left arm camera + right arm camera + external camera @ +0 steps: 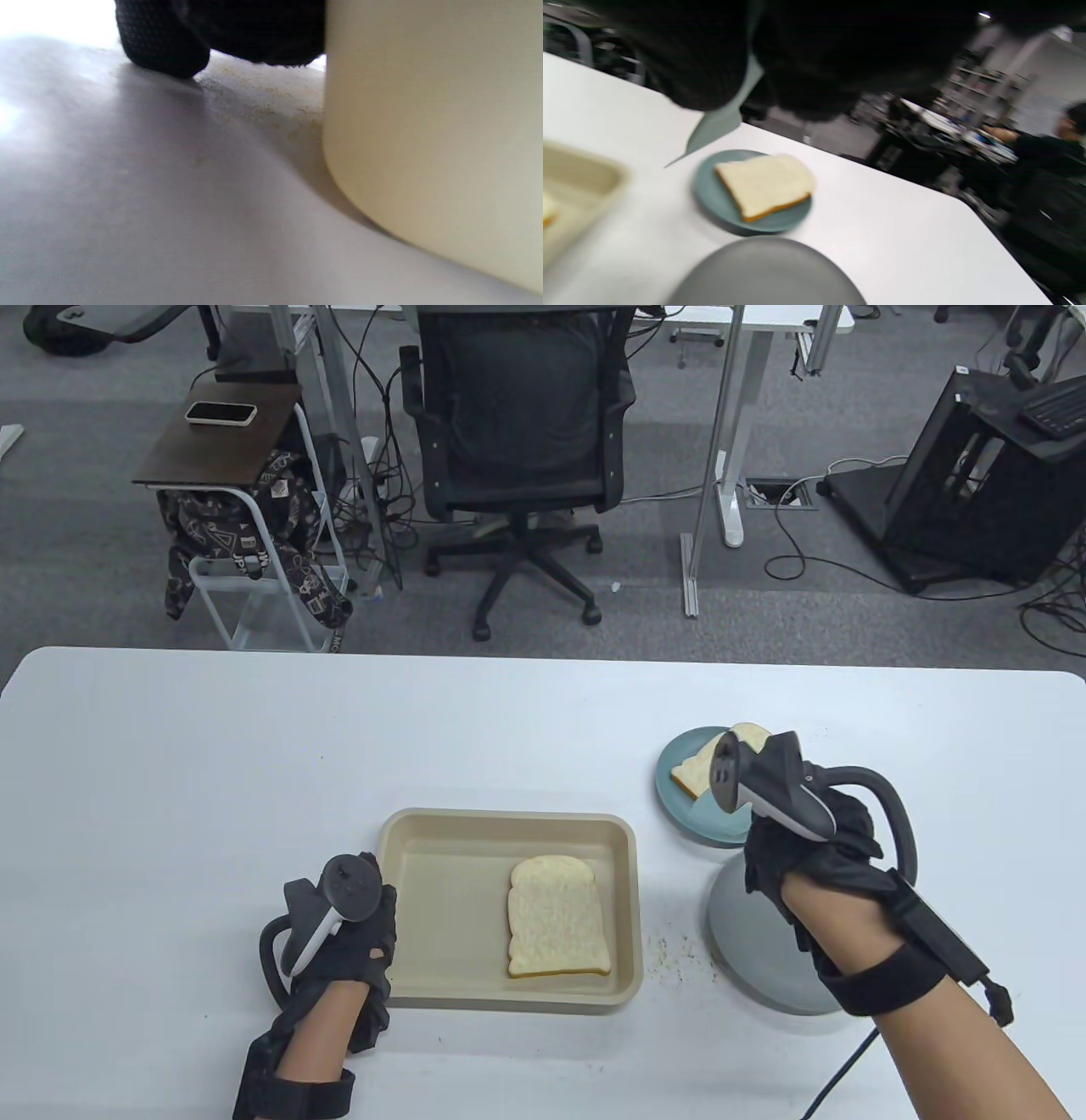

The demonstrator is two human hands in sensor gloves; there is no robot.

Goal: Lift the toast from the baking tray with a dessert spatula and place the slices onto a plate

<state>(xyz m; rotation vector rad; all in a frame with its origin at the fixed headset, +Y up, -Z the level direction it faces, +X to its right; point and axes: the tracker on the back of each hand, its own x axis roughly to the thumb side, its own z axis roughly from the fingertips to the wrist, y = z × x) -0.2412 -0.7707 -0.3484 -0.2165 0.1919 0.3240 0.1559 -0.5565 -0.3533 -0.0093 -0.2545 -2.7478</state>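
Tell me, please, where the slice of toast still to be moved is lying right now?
In the table view, the toast lies in the right half of the beige baking tray.

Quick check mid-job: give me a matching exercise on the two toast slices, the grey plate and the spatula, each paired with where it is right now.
Things:
1. white toast slice with a tan crust
2. second white toast slice
3. larger grey round plate
4. pale green dessert spatula

Places:
A. held in the right hand, blade above the table
B. on the small blue-green round plate
C. in the beige rectangular baking tray
D. bare, on the table nearer the person than the blue-green plate

Pairs: 1-C, 2-B, 3-D, 4-A
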